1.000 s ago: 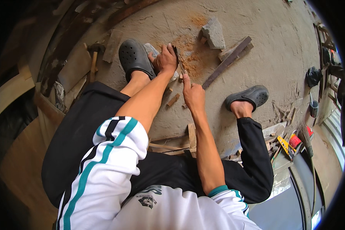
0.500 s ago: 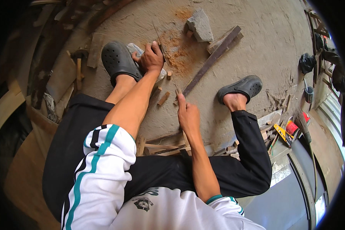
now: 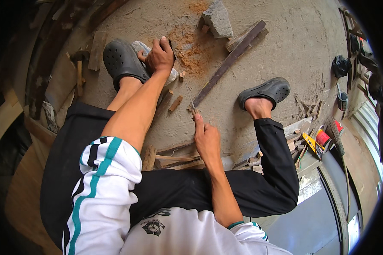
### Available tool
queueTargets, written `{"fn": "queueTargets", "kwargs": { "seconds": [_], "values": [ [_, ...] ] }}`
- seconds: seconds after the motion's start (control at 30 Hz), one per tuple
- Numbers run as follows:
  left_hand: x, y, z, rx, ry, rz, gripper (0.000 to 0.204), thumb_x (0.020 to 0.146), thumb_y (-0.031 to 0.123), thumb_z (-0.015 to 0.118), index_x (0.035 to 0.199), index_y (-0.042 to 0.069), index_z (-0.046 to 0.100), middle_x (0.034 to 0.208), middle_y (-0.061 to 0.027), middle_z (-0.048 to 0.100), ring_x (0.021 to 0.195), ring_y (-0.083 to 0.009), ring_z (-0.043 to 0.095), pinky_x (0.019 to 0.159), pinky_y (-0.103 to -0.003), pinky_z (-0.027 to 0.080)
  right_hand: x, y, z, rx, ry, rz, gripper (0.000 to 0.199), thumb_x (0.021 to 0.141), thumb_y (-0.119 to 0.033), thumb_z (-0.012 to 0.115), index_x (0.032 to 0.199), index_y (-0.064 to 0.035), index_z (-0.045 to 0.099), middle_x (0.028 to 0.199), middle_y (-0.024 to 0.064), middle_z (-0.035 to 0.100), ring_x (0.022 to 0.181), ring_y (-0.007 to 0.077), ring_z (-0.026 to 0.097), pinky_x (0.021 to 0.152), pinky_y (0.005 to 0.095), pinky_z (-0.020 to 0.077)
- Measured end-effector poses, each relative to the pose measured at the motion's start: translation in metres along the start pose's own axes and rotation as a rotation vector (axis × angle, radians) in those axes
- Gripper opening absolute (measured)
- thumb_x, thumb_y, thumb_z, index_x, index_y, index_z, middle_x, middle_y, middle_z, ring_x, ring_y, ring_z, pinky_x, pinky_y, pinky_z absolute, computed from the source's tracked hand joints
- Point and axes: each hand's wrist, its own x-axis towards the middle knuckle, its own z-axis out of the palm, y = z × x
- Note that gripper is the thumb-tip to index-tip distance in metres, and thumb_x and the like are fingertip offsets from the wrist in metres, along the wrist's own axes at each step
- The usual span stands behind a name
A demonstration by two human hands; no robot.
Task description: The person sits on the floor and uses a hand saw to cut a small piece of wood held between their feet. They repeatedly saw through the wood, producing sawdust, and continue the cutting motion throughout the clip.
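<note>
My left hand (image 3: 161, 57) is closed on a dark, narrow piece (image 3: 172, 49), probably wood, above a pale stone-like block (image 3: 173, 76) beside my left shoe (image 3: 122, 61). Its fingers partly hide both the piece and the block. Lower and to the right, my right hand (image 3: 207, 138) grips the wooden handle of a thin-bladed tool, which looks like a saw (image 3: 190, 97) seen almost edge-on. The slender blade points up and left toward the left hand; where it meets the piece is hard to make out. Orange-brown sawdust (image 3: 195, 59) lies just right of the left hand.
Small wood offcuts (image 3: 175, 103) lie between the hands. A grey stone block (image 3: 218, 19) and a long dark board (image 3: 230, 63) lie beyond. My right shoe (image 3: 266, 93) stands to the right, near scrap wood, a yellow-handled tool (image 3: 312, 144) and a broom (image 3: 335, 136).
My right hand has drawn the saw back toward my body, away from the left hand. The left hand keeps its hold on the dark piece. The whole view has shifted slightly.
</note>
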Motion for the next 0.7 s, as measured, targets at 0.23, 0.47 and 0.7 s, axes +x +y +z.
{"fn": "queueTargets", "kwargs": {
  "seconds": [0.23,0.47,0.7],
  "values": [
    [0.000,-0.001,0.002,0.026,0.007,0.016,0.042,0.102,0.044,0.035,0.093,0.012,0.060,0.062,-0.0153,0.066,0.072,-0.0343,0.066,0.106,-0.050,0.019,0.044,-0.036,0.008,0.024,0.014,-0.063,0.072,0.100,-0.054,0.042,0.082,0.0106,0.069,0.079,0.0372,0.061,0.080,0.0530,0.062,0.076,0.0561,0.0474],
    [-0.005,-0.001,-0.007,0.009,-0.050,-0.008,0.046,0.103,0.047,0.032,0.101,0.013,0.063,0.064,-0.0157,0.066,0.075,-0.0337,0.066,0.109,-0.048,0.018,0.025,-0.014,0.011,-0.014,-0.045,0.031,0.074,0.100,-0.054,0.041,0.080,0.0121,0.067,0.078,0.0370,0.061,0.081,0.0528,0.063,0.077,0.0552,0.0479],
    [-0.001,0.005,-0.013,-0.009,-0.061,-0.053,0.048,0.103,0.049,0.032,0.100,0.013,0.064,0.063,-0.0147,0.066,0.076,-0.0341,0.066,0.110,-0.047,0.017,0.021,-0.016,0.004,0.066,-0.044,-0.025,0.076,0.100,-0.054,0.042,0.075,0.0136,0.065,0.075,0.0381,0.060,0.077,0.0547,0.061,0.075,0.0564,0.0472]
  ]
}}
